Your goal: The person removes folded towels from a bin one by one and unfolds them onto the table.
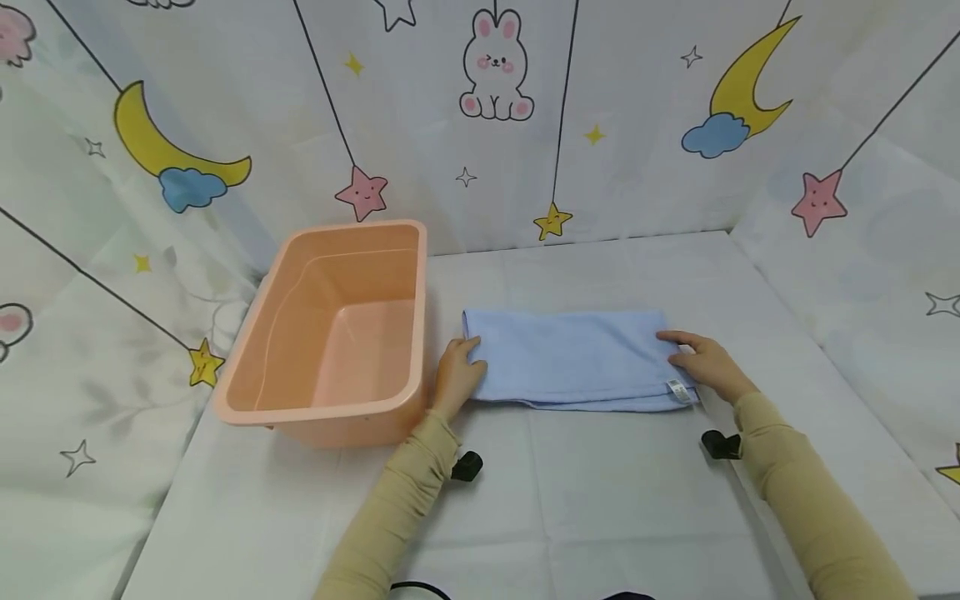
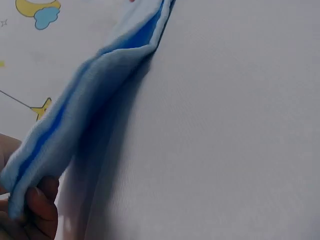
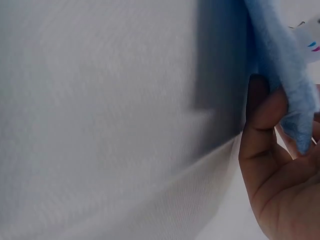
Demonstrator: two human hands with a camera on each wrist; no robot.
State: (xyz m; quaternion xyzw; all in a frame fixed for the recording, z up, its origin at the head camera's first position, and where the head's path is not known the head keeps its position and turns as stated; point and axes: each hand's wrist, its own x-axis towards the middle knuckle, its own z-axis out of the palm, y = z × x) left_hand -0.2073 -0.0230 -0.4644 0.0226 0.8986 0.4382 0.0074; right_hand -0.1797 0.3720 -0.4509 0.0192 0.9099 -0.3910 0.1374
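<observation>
A folded light-blue towel point(image 1: 573, 358) lies on the white counter point(image 1: 600, 500), just right of a peach plastic tub point(image 1: 337, 333). The left hand point(image 1: 456, 375) pinches its left end; the right hand point(image 1: 705, 365) grips its right end near the label point(image 1: 677, 390).

We wear long beige knit sleeves point(image 1: 405, 500) on both arms, with a small black wrist-mounted camera point(image 1: 467, 465) at each cuff, bare hands beyond.
</observation>
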